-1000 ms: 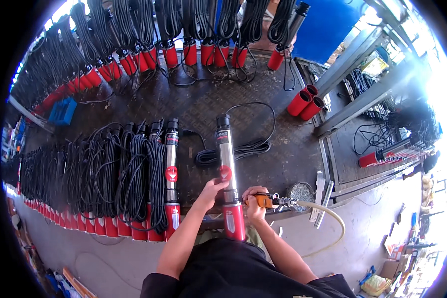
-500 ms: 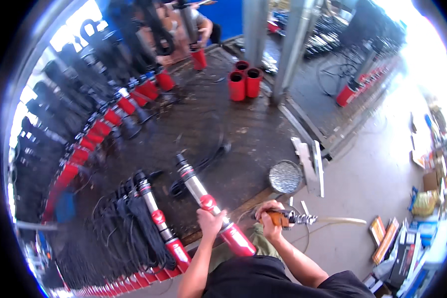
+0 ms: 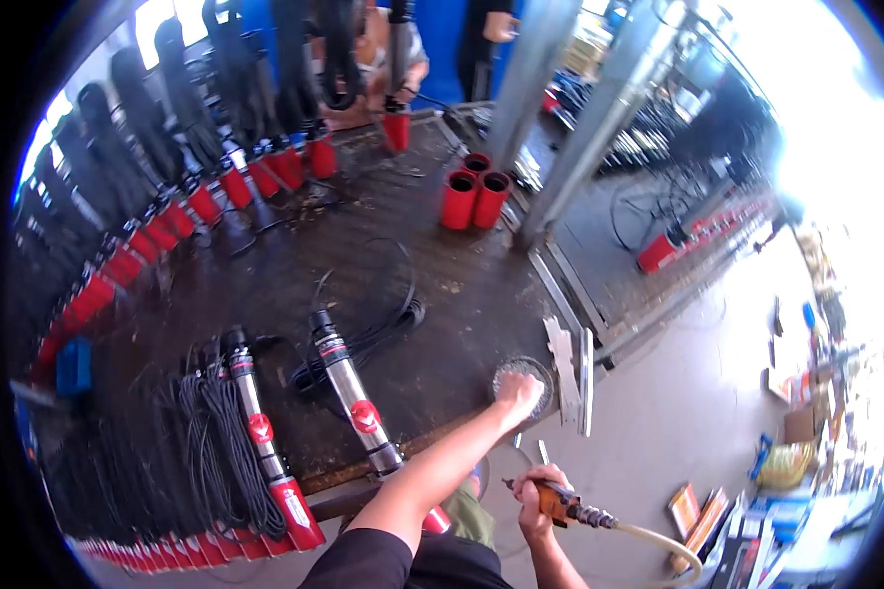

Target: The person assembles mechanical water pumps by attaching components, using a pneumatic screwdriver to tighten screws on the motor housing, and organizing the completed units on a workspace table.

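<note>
Fingers (image 3: 550,474) of right hand (image 3: 534,515) clamping one tool (image 3: 559,503); left hand (image 3: 521,396) reaching to one dish (image 3: 550,381), grip unclear; three tubes (image 3: 459,203) standing.

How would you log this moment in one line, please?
left hand: at round dish; right hand: holding orange tool; steel cylinder: partly hidden

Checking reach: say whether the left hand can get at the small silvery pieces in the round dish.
Likely yes: the left hand is over the open round dish, nothing visible blocking the small silvery pieces.
</note>
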{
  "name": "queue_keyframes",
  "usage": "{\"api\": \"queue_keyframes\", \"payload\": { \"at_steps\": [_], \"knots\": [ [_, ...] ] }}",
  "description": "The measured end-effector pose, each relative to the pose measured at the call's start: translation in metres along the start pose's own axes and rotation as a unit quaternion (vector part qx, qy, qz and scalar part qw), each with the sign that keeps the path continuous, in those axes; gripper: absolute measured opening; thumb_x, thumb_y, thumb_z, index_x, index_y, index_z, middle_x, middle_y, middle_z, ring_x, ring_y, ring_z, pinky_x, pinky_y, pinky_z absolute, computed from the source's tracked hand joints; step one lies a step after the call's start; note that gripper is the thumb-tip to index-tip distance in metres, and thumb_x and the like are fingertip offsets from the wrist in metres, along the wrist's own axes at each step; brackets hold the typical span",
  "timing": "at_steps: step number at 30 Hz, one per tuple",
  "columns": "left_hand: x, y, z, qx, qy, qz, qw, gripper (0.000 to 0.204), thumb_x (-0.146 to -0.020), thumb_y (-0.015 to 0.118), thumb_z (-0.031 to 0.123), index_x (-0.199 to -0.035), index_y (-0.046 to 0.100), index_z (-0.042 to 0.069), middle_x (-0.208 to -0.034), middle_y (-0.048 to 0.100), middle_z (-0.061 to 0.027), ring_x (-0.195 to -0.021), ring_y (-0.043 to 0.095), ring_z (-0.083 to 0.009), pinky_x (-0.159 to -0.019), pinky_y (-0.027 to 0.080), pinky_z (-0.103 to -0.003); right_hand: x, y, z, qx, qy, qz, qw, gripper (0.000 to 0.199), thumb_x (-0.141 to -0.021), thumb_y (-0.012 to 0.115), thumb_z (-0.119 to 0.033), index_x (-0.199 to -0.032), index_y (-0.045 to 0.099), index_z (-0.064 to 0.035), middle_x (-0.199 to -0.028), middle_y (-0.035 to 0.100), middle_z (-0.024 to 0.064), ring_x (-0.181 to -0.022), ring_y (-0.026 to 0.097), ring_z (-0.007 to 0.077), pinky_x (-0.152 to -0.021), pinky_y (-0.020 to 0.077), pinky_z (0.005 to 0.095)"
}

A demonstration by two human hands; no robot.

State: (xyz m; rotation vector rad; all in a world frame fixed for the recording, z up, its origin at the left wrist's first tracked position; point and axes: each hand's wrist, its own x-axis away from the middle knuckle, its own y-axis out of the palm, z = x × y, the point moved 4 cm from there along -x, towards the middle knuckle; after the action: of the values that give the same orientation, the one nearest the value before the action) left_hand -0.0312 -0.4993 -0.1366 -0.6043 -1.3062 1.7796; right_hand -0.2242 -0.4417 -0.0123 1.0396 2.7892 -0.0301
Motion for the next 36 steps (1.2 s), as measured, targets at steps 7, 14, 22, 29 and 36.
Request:
{"api": "queue_keyframes", "payload": {
  "at_steps": [7, 14, 22, 29, 36],
  "knots": [
    [-0.001, -0.002, -0.017, 0.273, -0.065, 0.135, 0.95, 0.009, -0.076, 0.066, 0.008, -0.075, 0.075, 0.007, -0.078, 0.071, -0.021, -0.076, 0.072, -0.0368, -0.069, 0.057, -0.047, -0.012, 0.016, 0.0, -0.043, -0.024, 0.008, 0.999, 0.015, -0.086, 0.063, -0.007, -0.095, 0.054, 0.0001, -0.08, 0.058, 0.0101, -0.06, 0.059, 0.0149, -0.055, 0.05, 0.0277],
    [0.076, -0.043, -0.054, 0.872, -0.197, -0.034, 0.447, 0.006, -0.089, 0.069, 0.006, -0.087, 0.063, 0.004, -0.071, 0.059, -0.0024, -0.056, 0.055, -0.0114, -0.048, 0.044, -0.025, -0.049, 0.056, -0.035, 0.003, -0.103, -0.045, 0.994, 0.01, -0.085, 0.054, -0.004, -0.094, 0.051, -0.0008, -0.077, 0.053, 0.0087, -0.061, 0.055, 0.0146, -0.06, 0.0479, 0.0275],
    [0.208, -0.111, -0.138, 0.936, -0.168, 0.121, 0.287, 0.026, -0.102, 0.058, 0.022, -0.081, 0.053, 0.007, -0.071, 0.047, -0.0003, -0.056, 0.04, -0.0087, -0.051, 0.031, -0.023, -0.08, 0.155, -0.049, -0.158, -0.107, -0.078, 0.978, 0.014, -0.086, 0.054, -0.005, -0.1, 0.051, -0.0001, -0.08, 0.052, 0.0113, -0.06, 0.055, 0.0182, -0.059, 0.0497, 0.0338],
    [0.269, -0.108, -0.175, 0.955, -0.103, 0.241, 0.137, 0.017, -0.098, 0.063, 0.008, -0.109, 0.063, -0.005, -0.087, 0.065, -0.0101, -0.071, 0.058, -0.0145, -0.058, 0.046, -0.024, -0.076, 0.247, -0.051, -0.243, -0.082, -0.111, 0.96, 0.019, -0.084, 0.053, -0.011, -0.1, 0.052, -0.0016, -0.087, 0.052, 0.012, -0.059, 0.053, 0.0187, -0.058, 0.0475, 0.0364],
    [0.288, -0.116, -0.186, 0.949, -0.078, 0.264, 0.151, 0.017, -0.1, 0.062, 0.011, -0.107, 0.066, -0.004, -0.088, 0.068, -0.0101, -0.071, 0.063, -0.0152, -0.061, 0.049, -0.025, -0.066, 0.284, -0.046, -0.237, -0.075, -0.132, 0.96, 0.018, -0.085, 0.054, -0.015, -0.098, 0.051, -0.0019, -0.086, 0.051, 0.0112, -0.059, 0.05, 0.0163, -0.058, 0.0448, 0.035]
  ]
}}
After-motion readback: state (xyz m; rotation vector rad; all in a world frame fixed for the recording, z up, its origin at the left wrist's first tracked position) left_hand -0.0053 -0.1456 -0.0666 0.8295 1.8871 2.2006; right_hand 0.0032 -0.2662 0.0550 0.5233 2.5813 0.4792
